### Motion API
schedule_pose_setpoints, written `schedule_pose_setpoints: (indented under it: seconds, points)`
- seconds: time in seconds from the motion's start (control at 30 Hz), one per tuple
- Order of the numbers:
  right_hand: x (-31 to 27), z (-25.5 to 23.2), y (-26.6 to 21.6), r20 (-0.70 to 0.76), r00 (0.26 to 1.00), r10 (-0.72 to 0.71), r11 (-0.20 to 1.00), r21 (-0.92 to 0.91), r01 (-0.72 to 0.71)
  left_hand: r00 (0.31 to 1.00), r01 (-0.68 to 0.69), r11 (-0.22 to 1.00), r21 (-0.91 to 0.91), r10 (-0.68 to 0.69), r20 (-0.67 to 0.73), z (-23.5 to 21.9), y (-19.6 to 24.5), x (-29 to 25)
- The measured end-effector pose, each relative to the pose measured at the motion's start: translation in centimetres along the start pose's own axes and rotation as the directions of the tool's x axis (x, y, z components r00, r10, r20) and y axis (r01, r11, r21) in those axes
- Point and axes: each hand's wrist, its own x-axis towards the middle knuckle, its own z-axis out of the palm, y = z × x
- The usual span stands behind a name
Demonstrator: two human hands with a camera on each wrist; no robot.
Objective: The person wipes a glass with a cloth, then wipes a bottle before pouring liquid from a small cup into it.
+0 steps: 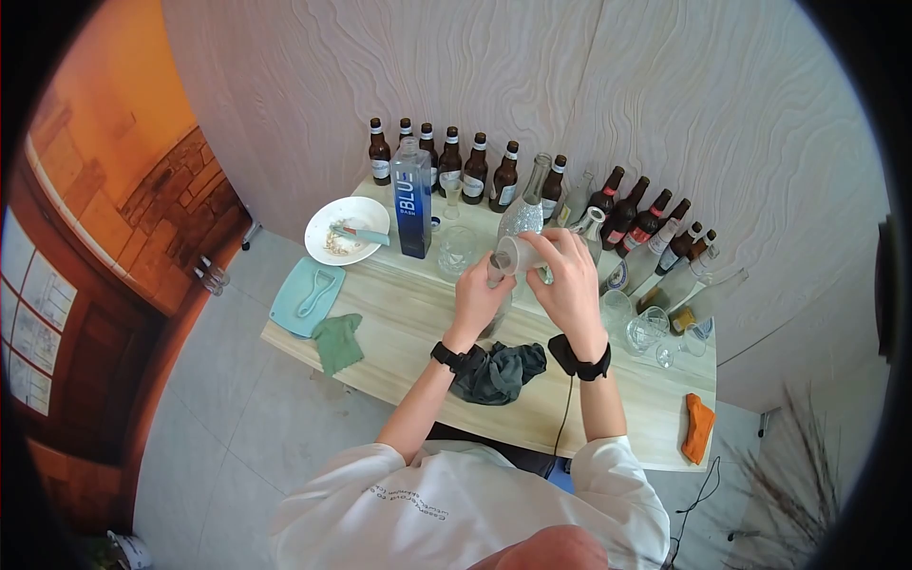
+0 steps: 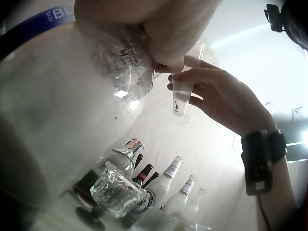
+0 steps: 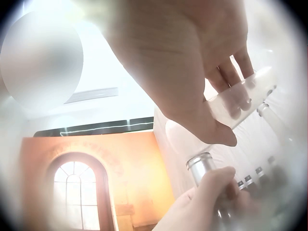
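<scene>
My left hand (image 1: 478, 302) grips the neck of a clear glass bottle (image 3: 200, 167), which stands upright in front of me. Its large rounded body (image 2: 72, 120) fills much of the left wrist view. A translucent plastic cup (image 1: 518, 255) is held between the fingers and thumb of my right hand (image 1: 573, 285). In the right wrist view the cup (image 3: 252, 94) leans over, its rim close above the bottle's mouth and its base raised. Small dark specks show inside the cup (image 2: 180, 98) in the left wrist view. A dark cloth (image 1: 502, 372) lies nearer to me.
A tall blue bottle (image 1: 413, 209), a white plate (image 1: 328, 211) with a knife, a teal board (image 1: 294, 299) with a peeler and a green cloth (image 1: 338, 344) are leftward. Brown bottles (image 1: 475, 171) line the back. Glasses (image 1: 646, 328) and an orange cloth (image 1: 698, 427) are rightward.
</scene>
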Motion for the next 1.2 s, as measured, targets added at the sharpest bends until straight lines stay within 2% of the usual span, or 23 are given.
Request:
schedule_pose_setpoints:
  seconds: [0.07, 0.17, 0.27, 0.37, 0.47, 0.53, 0.63, 0.73, 0.8, 0.9, 1.07, 1.2]
  points:
    - [-0.9, 0.6, 0.0, -0.029, 0.997, 0.066, 0.996, 0.054, -0.064, 0.999, 0.012, 1.000, -0.021, -0.012, 0.040, -0.4, 0.7, 0.2]
    - [-2.2, 1.6, 0.3, -0.020, 0.976, 0.216, 0.962, 0.178, -0.209, 1.000, 0.011, 0.998, -0.066, -0.011, 0.007, -0.3, 1.2, 0.2]
    - [-4.4, 2.3, 1.0, 0.003, 0.934, 0.358, 0.849, 0.415, -0.327, 0.997, 0.062, 0.998, -0.009, -0.061, 0.050, -0.6, 1.3, 0.0]
    - [-8.6, 2.9, 0.8, 0.096, 0.787, 0.610, 0.540, 0.677, -0.501, 0.997, 0.071, 0.995, -0.074, -0.068, 0.041, -0.3, 0.9, -0.1]
    - [-14.4, 4.1, 1.1, 0.079, 0.692, 0.718, 0.322, 0.844, -0.430, 0.997, 0.067, 0.992, -0.110, -0.062, 0.048, -0.3, 1.3, -0.1]
    - [-18.1, 3.4, 1.1, 0.096, 0.599, 0.795, 0.264, 0.834, -0.484, 0.998, 0.046, 0.993, -0.107, -0.041, 0.052, -0.3, 1.2, -0.1]
    - [-22.2, 1.5, 2.0, 0.019, 0.490, 0.872, 0.220, 0.878, -0.426, 0.998, 0.056, 0.990, -0.131, -0.055, 0.012, -1.3, 0.5, 0.7]
    - [-24.1, 0.9, 3.5, -0.069, 0.485, 0.872, 0.303, 0.854, -0.423, 0.994, 0.085, 0.981, -0.177, -0.096, -0.057, -3.2, -1.4, 1.8]
    - [-24.4, 0.7, 4.0, -0.076, 0.473, 0.878, 0.299, 0.858, -0.417, 0.985, 0.094, 0.981, -0.168, -0.116, -0.130, -5.0, -1.5, 2.9]
    - [-24.7, 0.9, 4.3, -0.098, 0.466, 0.879, 0.317, 0.852, -0.418, 0.986, 0.079, 0.997, 0.007, -0.077, -0.150, -8.4, -1.5, 4.4]
    - [-25.7, 3.2, 4.6, -0.208, 0.472, 0.857, 0.422, 0.809, -0.409, 0.961, 0.058, 0.989, 0.139, -0.017, -0.277, -12.3, -2.4, 5.9]
    - [-25.7, 4.0, 4.2, -0.236, 0.430, 0.871, 0.426, 0.799, -0.424, 0.934, 0.066, 0.978, 0.200, 0.010, -0.357, -14.7, -3.4, 6.6]
